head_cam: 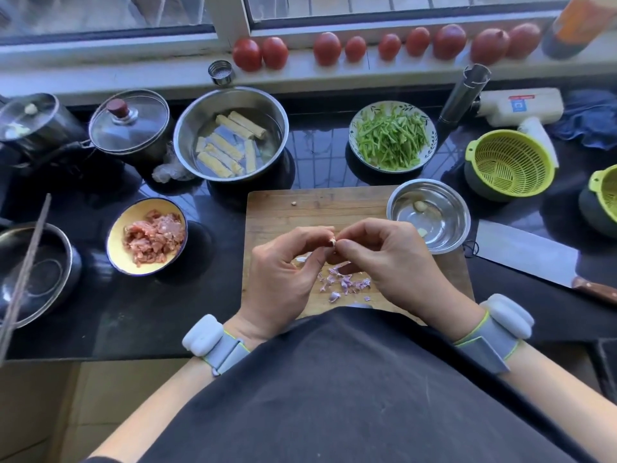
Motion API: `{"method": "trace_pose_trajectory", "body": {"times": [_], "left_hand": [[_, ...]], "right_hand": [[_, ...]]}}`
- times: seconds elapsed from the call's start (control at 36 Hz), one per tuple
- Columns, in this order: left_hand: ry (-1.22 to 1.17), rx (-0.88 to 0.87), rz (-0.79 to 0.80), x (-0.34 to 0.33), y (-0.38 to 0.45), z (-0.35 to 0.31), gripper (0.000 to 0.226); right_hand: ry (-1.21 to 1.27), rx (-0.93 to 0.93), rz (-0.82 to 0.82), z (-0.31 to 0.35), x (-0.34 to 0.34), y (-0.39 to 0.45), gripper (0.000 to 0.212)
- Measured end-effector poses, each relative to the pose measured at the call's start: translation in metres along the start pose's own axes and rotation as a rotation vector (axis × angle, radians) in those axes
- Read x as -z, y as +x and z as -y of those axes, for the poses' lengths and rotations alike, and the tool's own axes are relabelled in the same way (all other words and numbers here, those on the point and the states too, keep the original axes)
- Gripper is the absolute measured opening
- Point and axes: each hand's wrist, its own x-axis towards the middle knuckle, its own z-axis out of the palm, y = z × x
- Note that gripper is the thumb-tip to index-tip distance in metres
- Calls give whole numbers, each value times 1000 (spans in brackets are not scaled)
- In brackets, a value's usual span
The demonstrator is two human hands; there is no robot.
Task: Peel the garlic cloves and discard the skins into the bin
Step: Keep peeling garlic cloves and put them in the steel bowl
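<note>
While the left hand and right hand pinch 1 garlic clove between fingertips above the cutting board, mostly hidden, its skin appears papery and brittle, best caught at the tip; loose skins lie beneath.

Far half of cutting board bare; steel bowl crowds right corner, cleaver beyond.

Worktop: black, glossy, reflective. Chopping board: bare wood, matt, worn grain. Small bowl: polished steel. Colander: green plastic, matt. Garlic skins: thin, papery, purple. Cleaver: dull metal blade.
</note>
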Motion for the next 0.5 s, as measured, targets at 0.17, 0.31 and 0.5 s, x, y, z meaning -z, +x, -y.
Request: {"method": "trace_pose_trajectory", "body": {"times": [0.17, 0.31, 0.5], "left_hand": [[54, -48, -13, 1, 2, -1, 15], [96, -79, -11, 3, 3, -2, 14], [221, -220, 0, 5, 6, -3, 12]], "right_hand": [[-26, -8, 6, 2, 1, -2, 7], [29, -51, 27, 7, 2, -3, 8], [-27, -73, 21, 8, 2, -1, 10]]}}
